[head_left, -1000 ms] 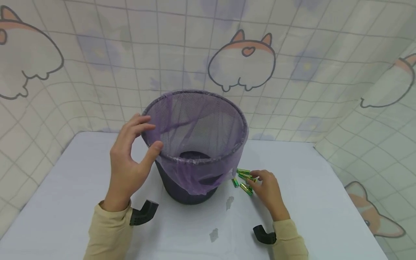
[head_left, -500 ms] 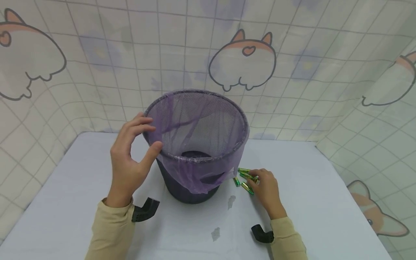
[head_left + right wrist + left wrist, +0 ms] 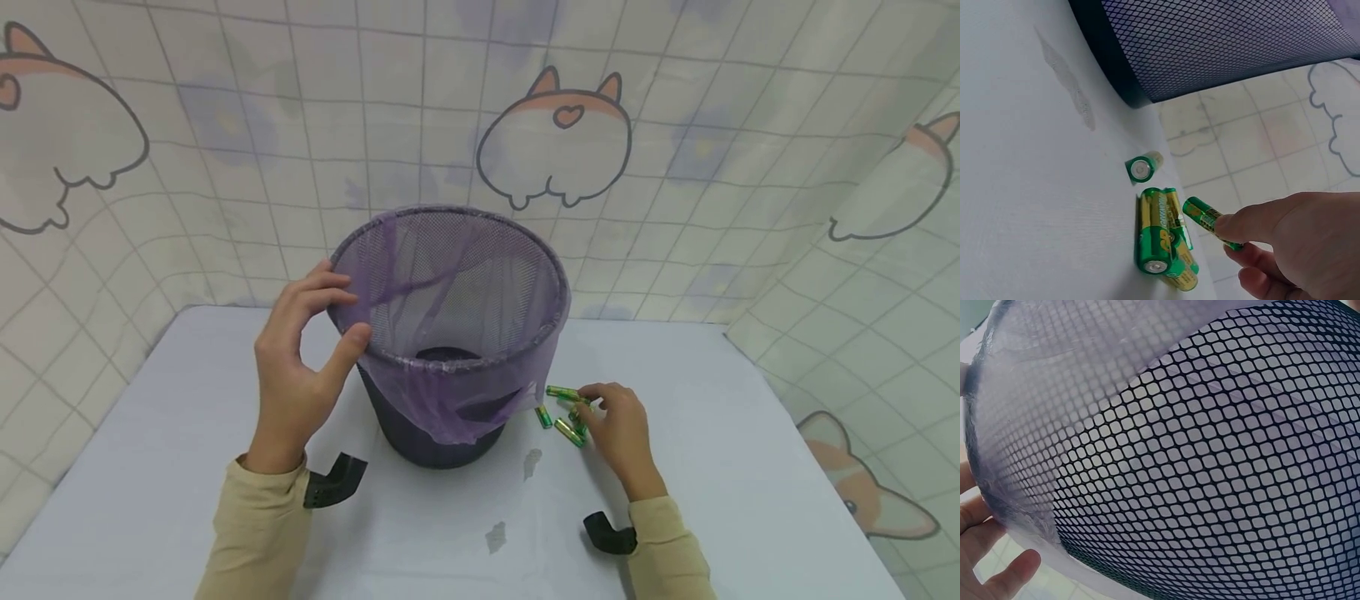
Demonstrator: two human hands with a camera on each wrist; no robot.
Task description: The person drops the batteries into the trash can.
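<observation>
1. Near the centre of the head view, upright on the white table [image 3: 720,433], a dark mesh bin [image 3: 408,442]; lined with a sheer purple bag [image 3: 435,400], folded outward over the rim and drooping at 6 o'clock.
2. At 9 o'clock on the bin's rim, the left hand [image 3: 296,367]; touching the bagged edge with loosely spread, unclenched fingers, thumb set wide of the rest; cannot tell how firmly pressed.
3. At 4 o'clock from the bin, the right hand [image 3: 618,429]; pinching one green-and-gold battery [image 3: 1207,220] between thumb and fingers; in the right wrist view, pointing its free end toward 10 o'clock, just beside the others; cannot tell how far off the table.
4. Also at 4 o'clock, between bin and right hand, the bunched batteries [image 3: 1155,231]; lying close together on the table, partly hiding one another; at 11 o'clock from these in the right wrist view, a stray battery [image 3: 1142,169] with one end toward the camera.
5. At both wrists, beige sleeves [image 3: 255,533] and black angled pieces [image 3: 335,481].
6. Around 5 o'clock from the bin, grey patches [image 3: 532,463] on the table; behind, a gridded cloth [image 3: 405,125], printed with cartoon animals [image 3: 553,150] at 10, 1 and nearly 4 o'clock.
</observation>
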